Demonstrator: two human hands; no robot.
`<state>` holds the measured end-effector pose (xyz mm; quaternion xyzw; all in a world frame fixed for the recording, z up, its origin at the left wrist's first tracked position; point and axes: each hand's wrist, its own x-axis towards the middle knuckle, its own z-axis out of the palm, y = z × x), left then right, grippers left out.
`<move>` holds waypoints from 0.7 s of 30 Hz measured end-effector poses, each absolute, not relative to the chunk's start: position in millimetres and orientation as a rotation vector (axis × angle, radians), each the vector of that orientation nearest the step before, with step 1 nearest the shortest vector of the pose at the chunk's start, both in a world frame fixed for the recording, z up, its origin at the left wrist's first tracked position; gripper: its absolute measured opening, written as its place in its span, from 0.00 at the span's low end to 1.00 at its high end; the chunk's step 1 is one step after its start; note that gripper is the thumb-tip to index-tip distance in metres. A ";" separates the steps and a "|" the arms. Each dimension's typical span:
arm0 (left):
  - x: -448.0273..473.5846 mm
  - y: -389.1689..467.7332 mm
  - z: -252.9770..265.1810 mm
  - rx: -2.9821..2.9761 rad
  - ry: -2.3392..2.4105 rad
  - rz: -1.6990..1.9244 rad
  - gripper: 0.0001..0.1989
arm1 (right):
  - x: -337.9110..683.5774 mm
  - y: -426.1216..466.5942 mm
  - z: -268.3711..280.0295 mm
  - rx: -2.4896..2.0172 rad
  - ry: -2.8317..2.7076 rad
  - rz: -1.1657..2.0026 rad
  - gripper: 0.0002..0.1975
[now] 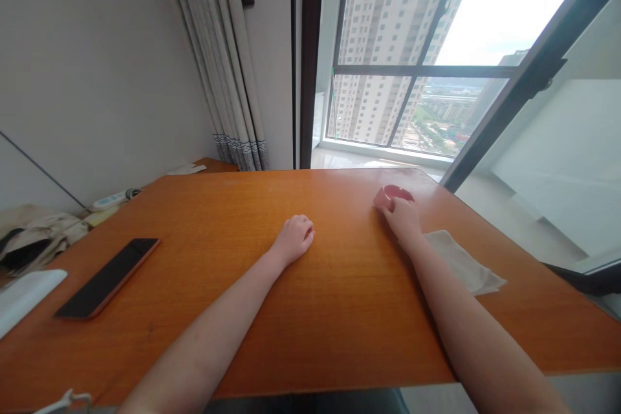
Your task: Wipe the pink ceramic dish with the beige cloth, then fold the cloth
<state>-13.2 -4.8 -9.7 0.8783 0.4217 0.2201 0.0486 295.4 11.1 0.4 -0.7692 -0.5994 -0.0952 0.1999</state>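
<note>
Toward the far right of the wooden table, my right hand (403, 218) grips the near side of a small pink ashtray (381, 198), a low round dish with a notched rim. My fingers and palm hide part of it. My left hand (294, 238) is curled into a loose fist over the middle of the table, with nothing visible in it. A folded white cloth or tissue (460, 262) lies beside my right forearm, close to the wrist.
On the table (223, 207), a dark-screened phone (111, 277) lies at the left, near a white object (29, 294) at the edge. Beyond that are a bundle of fabric (48, 229) and a power strip (110, 200). A curtain (223, 65) and large window (388, 45) stand behind.
</note>
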 end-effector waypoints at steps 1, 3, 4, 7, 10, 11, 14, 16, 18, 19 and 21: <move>-13.6 -8.3 -5.5 2.690 1.289 0.742 0.08 | 285.6 10.9 4.6 -2.046 -1.757 -0.267 0.13; -15.7 -15.4 4.4 2.728 1.297 0.882 0.13 | 258.0 7.6 12.1 -1.780 -1.952 -0.243 0.10; -17.4 -18.7 9.5 2.760 1.296 0.925 0.18 | 241.2 4.2 14.3 -1.631 -2.051 -0.209 0.09; -25.4 -26.3 22.3 2.906 1.241 0.892 0.24 | 189.4 -11.8 13.3 -1.219 -2.275 -0.077 0.06; -38.8 -31.0 27.5 3.008 1.109 0.716 0.11 | 152.9 -29.8 6.9 -0.971 -2.354 -0.018 0.06; -44.9 -31.8 27.3 3.007 1.085 0.668 0.08 | 146.3 -34.4 5.6 -0.921 -2.357 0.000 0.06; -70.7 -29.6 23.2 2.960 1.149 0.620 0.07 | 141.9 -41.4 6.1 -0.871 -2.315 0.028 0.14; -94.3 -22.0 19.2 2.916 1.286 0.658 0.08 | 147.6 -40.1 7.0 -0.929 -2.250 0.020 0.21; -121.5 -10.1 15.1 2.849 1.471 0.715 0.09 | 156.2 -35.4 4.8 -1.028 -2.205 0.027 0.22; -135.5 -3.4 13.0 2.804 1.577 0.743 0.10 | 160.6 -32.4 2.3 -1.081 -2.192 0.042 0.21; -161.6 8.8 8.1 2.722 1.758 0.748 0.11 | 168.3 -26.3 -4.8 -1.186 -2.179 0.078 0.18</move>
